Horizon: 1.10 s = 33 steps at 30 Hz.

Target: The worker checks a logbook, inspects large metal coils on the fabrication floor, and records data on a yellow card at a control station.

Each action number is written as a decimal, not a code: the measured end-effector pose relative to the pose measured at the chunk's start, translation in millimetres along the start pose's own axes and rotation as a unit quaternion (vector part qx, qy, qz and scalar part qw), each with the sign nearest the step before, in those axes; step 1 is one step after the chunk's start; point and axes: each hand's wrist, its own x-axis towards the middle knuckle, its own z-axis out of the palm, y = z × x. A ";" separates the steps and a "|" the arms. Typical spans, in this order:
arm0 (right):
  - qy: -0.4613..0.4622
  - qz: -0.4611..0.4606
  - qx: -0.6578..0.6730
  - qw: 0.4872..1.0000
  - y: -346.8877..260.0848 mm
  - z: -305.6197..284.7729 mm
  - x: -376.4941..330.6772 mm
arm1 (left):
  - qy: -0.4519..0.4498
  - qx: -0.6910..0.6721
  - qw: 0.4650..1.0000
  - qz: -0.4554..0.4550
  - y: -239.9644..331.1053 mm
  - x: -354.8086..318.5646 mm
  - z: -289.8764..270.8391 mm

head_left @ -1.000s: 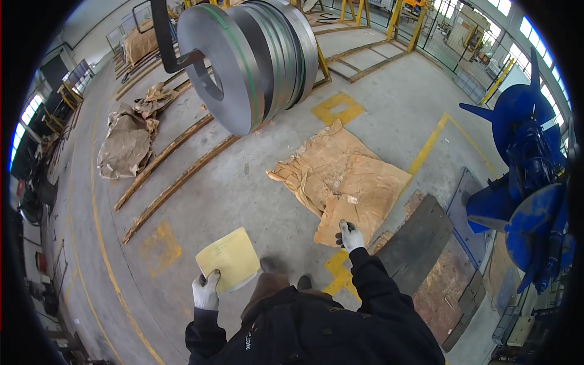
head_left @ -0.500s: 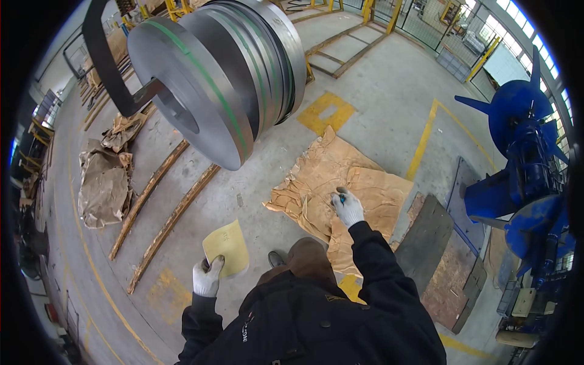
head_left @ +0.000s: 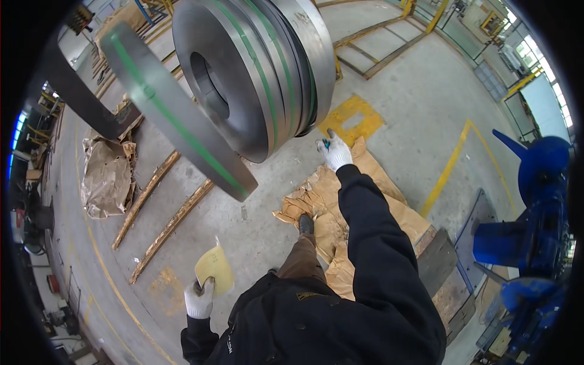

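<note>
My left hand (head_left: 199,299), in a white glove with darkened fingertips, pinches a yellowish sheet of paper (head_left: 215,274) by its lower left edge. My gloved right hand (head_left: 336,152) is stretched ahead at mid-picture, its fingers curled round a small teal object (head_left: 326,143) whose kind I cannot make out. Close beyond that hand, without visible contact, are several grey steel strip coils (head_left: 261,73) bound with green straps. A narrower coil (head_left: 182,128) with a green strap stands apart from them, to the left. Beside it is a dark bent lifting hook (head_left: 82,88).
Crumpled brown wrapping paper (head_left: 319,198) lies underfoot, one shoe on it. Two wooden beams (head_left: 173,228) and more wrapping (head_left: 106,176) lie left. Blue machinery (head_left: 523,237) stands right, beside dark boards (head_left: 435,267). Yellow lines (head_left: 450,164) mark the floor.
My right hand has reached forward from over the brown paper toward the coils. A gap now shows between the narrower coil and the others. One foot has stepped onto the paper.
</note>
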 end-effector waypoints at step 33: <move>-0.087 -0.085 0.127 0.984 -50.6 51.3 165.9 | 0.040 0.046 0.991 -0.118 105.1 62.9 91.1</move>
